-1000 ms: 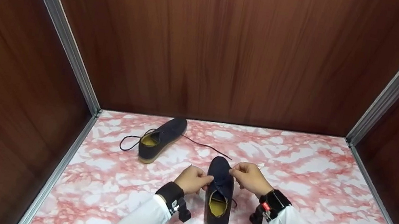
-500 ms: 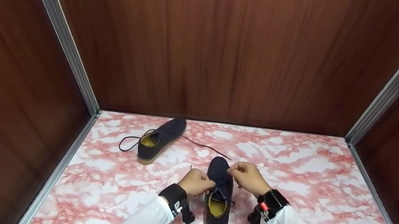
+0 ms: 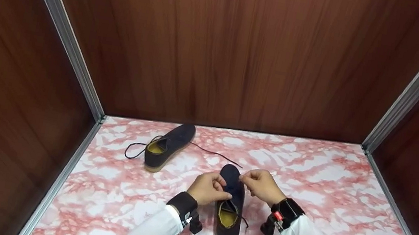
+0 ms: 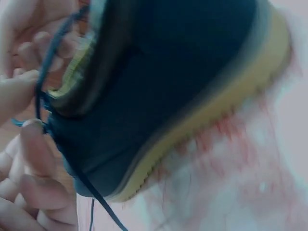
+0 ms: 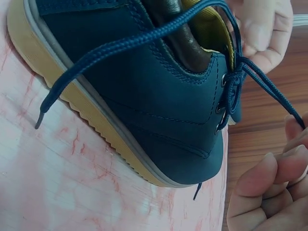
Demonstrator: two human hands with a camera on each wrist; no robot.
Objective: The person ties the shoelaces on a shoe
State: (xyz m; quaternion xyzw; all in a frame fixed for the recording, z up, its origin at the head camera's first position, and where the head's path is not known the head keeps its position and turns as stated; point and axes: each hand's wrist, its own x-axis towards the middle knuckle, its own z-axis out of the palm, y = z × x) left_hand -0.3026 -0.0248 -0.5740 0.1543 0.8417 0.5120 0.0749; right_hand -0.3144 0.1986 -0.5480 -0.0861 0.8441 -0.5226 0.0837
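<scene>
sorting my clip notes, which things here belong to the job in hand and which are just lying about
In the job:
near shoe
near shoe's lace
left hand, at the lacing
right hand, pinching the lace

Lying about:
far shoe, untouched
far shoe's lace, trailing loose

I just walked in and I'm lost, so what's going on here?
A person is working with both hands at the lace of a dark blue shoe. The right hand pinches a doubled stretch of that lace, while the left hand is close by over the shoe; whether it grips anything is hard to tell. No finished bow shows yet. A second shoe stands farther off to the left, its loose lace trailing out.
</scene>
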